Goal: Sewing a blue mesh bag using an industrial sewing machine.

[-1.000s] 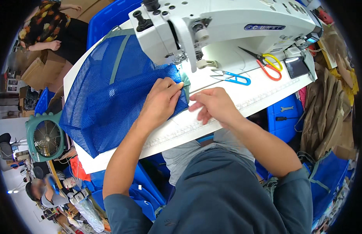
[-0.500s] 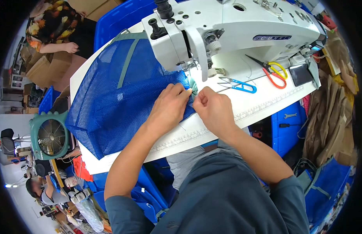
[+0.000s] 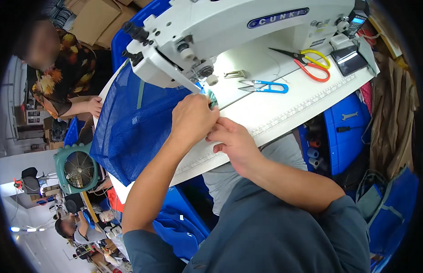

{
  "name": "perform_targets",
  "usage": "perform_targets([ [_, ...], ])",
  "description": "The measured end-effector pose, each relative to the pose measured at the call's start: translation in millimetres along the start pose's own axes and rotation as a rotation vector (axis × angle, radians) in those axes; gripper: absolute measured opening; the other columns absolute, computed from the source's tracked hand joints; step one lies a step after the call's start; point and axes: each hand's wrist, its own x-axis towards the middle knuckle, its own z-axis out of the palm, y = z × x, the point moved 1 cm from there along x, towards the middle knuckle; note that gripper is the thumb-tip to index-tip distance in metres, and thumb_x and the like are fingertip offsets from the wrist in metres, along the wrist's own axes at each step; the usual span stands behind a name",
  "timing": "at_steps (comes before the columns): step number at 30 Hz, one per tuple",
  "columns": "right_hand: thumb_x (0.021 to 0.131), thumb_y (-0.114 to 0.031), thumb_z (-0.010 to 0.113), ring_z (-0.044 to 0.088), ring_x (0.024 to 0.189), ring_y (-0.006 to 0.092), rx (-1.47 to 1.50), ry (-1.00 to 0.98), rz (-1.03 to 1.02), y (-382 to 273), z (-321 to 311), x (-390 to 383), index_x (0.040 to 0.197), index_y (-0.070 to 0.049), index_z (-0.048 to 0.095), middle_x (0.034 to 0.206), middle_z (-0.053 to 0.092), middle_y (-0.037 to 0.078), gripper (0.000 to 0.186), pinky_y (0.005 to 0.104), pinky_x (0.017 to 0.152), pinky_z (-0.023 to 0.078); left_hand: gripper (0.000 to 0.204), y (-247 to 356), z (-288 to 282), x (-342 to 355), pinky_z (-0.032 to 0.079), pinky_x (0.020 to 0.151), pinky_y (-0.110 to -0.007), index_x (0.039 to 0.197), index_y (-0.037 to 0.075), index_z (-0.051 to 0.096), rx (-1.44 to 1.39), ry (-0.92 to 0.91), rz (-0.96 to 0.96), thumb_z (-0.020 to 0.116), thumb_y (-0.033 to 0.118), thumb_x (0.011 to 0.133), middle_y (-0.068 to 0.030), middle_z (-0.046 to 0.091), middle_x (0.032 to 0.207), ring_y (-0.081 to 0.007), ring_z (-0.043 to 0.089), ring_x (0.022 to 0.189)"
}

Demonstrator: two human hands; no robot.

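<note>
A blue mesh fabric (image 3: 141, 125) with a grey-green strip across it spreads over the left of the white table. It runs under the needle end of a white sewing machine (image 3: 211, 25). Close to the presser foot, my left hand (image 3: 193, 116) bears down on the fabric, its thumb at a short green fabric strip (image 3: 213, 96). My right hand (image 3: 236, 143) touches the left one from the right and below, fingers curled inward. What lies between those right fingers is hidden.
Right of the needle lie blue thread snips (image 3: 270, 87), red-and-yellow-handled scissors (image 3: 307, 63) and a dark phone-like device (image 3: 350, 60). A ruler scale (image 3: 289, 113) runs along the table's front edge. At the left, a person's hand (image 3: 95, 106) rests by the table, above a green fan (image 3: 77, 168).
The view has shifted. My right hand has dropped lower and turned, coming against the left. The mesh is more hidden behind my left hand. At the left, the other person's hand has reached the table edge.
</note>
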Motion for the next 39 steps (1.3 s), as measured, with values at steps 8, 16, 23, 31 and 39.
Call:
perform_targets([
  [8,0.093,-0.006,0.062,0.061,0.112,0.0098,0.087,-0.086,-0.01,2.8,-2.2,-5.8,0.155,-0.003,0.05,0.157,0.059,0.005,0.063,0.0297,0.082,0.05,0.028,6.5,18.1,-4.5,0.059,0.083,-0.047,0.104,0.001,0.08,0.081,0.126,-0.045,0.074,0.024,0.089,-0.0192,0.078,0.098,-0.038,0.076,0.093],
  [16,0.106,-0.013,0.059,0.071,0.097,0.0141,-0.533,-0.088,-0.006,-19.0,-31.0,9.3,0.148,0.005,0.055,0.125,0.073,0.012,0.046,0.0302,0.078,0.061,0.017,-27.0,38.5,-9.6,0.057,0.077,-0.045,0.096,0.0,0.077,-0.351,0.37,-0.002,0.071,0.015,0.093,-0.0167,0.075,0.093,-0.0367,0.073,0.085],
  [23,0.097,-0.012,0.064,0.078,0.077,0.0273,-1.109,0.157,-0.235,-55.9,-21.0,48.2,0.099,0.004,0.074,0.085,0.077,0.019,0.018,0.0397,0.068,0.061,0.019,-37.6,33.5,-8.0,0.056,0.076,-0.042,0.097,-0.003,0.077,-0.516,0.335,-0.036,0.07,0.015,0.092,-0.0174,0.075,0.093,-0.035,0.073,0.081],
  [31,0.097,-0.013,0.069,0.073,0.089,0.0385,-1.518,0.15,-0.902,-41.6,-22.7,72.9,0.097,-0.003,0.072,0.096,0.073,0.017,0.011,0.0485,0.079,0.057,0.021,-82.6,24.6,12.5,0.051,0.07,-0.031,0.094,-0.004,0.08,-0.911,0.138,-0.132,0.076,0.015,0.087,-0.0077,0.074,0.078,-0.014,0.064,0.07],
  [39,0.101,-0.017,0.065,0.073,0.078,0.0372,-1.699,0.004,-1.168,-45.8,-20.5,95.3,0.111,-0.008,0.066,0.099,0.072,0.012,0.014,0.0479,0.068,0.059,0.011,-95.8,17.1,22.2,0.048,0.079,-0.025,0.092,0.002,0.078,-1.029,-0.034,-0.121,0.076,0.013,0.094,-0.0019,0.073,0.085,-0.0097,0.063,0.079],
])
